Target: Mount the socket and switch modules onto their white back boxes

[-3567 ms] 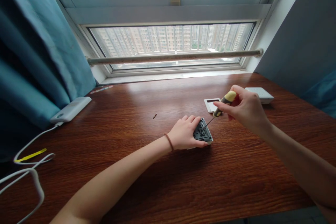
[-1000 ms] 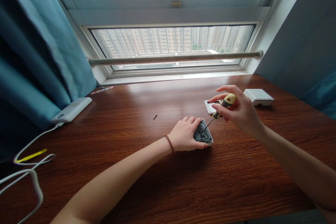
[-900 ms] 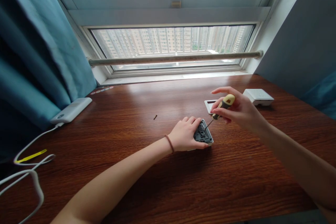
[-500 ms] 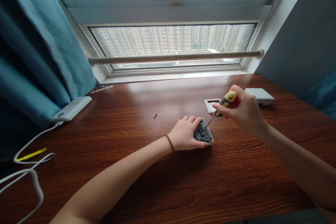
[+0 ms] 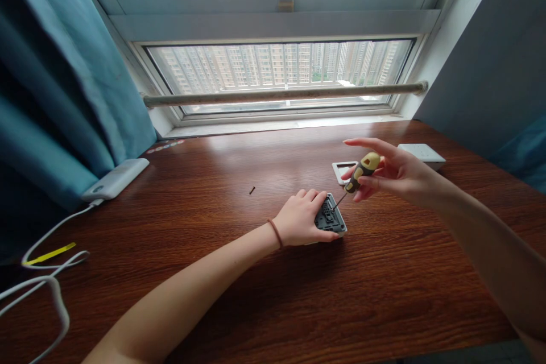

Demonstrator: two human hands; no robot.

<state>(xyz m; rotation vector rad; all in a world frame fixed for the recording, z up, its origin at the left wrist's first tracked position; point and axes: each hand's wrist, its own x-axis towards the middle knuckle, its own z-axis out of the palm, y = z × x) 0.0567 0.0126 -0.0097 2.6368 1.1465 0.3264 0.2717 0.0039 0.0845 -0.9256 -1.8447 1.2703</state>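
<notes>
A small grey switch module point(image 5: 330, 219) with dark inner parts lies on the wooden desk point(image 5: 264, 290). My left hand point(image 5: 301, 219) is closed round its left side and holds it down. My right hand point(image 5: 394, 173) holds a screwdriver point(image 5: 362, 170) with a yellow and black handle between thumb and fingers, the forefinger stretched out. The thin shaft slants down left and its tip rests in the module's top.
A white frame plate point(image 5: 341, 169) lies just behind the screwdriver, a white box point(image 5: 422, 154) at the far right. A loose screw point(image 5: 252, 189) lies mid-desk. At left are a white power bank point(image 5: 116, 178), white cable point(image 5: 46, 273) and teal curtain point(image 5: 55, 79).
My right hand's fingers have shifted round the screwdriver handle, from a closed wrap to a looser hold with the forefinger out. The tip stays in the module. My left hand has not moved.
</notes>
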